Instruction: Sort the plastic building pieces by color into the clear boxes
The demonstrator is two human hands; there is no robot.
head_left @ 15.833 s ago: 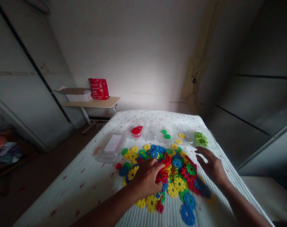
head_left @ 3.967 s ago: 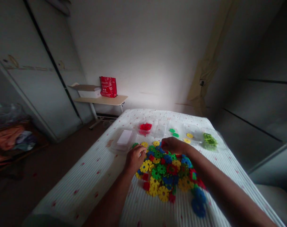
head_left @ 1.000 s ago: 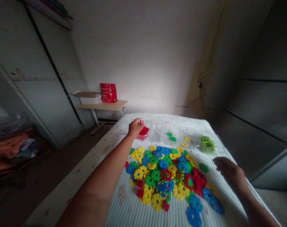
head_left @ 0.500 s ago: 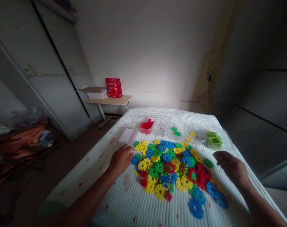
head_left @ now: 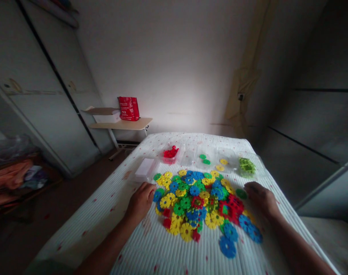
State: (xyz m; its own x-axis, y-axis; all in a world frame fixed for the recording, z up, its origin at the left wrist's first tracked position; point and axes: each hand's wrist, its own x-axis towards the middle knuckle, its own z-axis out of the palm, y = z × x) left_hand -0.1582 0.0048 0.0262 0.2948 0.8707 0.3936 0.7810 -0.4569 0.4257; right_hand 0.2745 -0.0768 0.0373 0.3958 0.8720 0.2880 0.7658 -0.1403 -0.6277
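Observation:
My left hand (head_left: pixel 141 200) is at the left edge of a pile of notched plastic discs, near a blue disc (head_left: pixel 157 196). Its fingers are curled in, and whatever they may hold is hidden. On the pile's right side, my right hand (head_left: pixel 261 195) has its fingers stretched toward a dark green disc (head_left: pixel 241 193), with nothing visible in them. Yellow discs (head_left: pixel 186 232), green discs (head_left: pixel 185 203) and blue discs (head_left: pixel 227 246) lie mixed together. Among them are red square-framed pieces (head_left: pixel 233 209) joined in a cluster.
Behind the pile stand clear plastic trays: one has red pieces (head_left: pixel 170 152), another light green pieces (head_left: pixel 246 166). Two green discs (head_left: pixel 206 162) and two yellow discs (head_left: pixel 220 167) lie between. A white box (head_left: pixel 145 168) is at left. A side table (head_left: pixel 130 124) bears a red bag (head_left: pixel 128 108).
The view has swung slightly right, so everything sits further left in the picture. My right hand is a little closer to the dark green disc. The pile looks the same.

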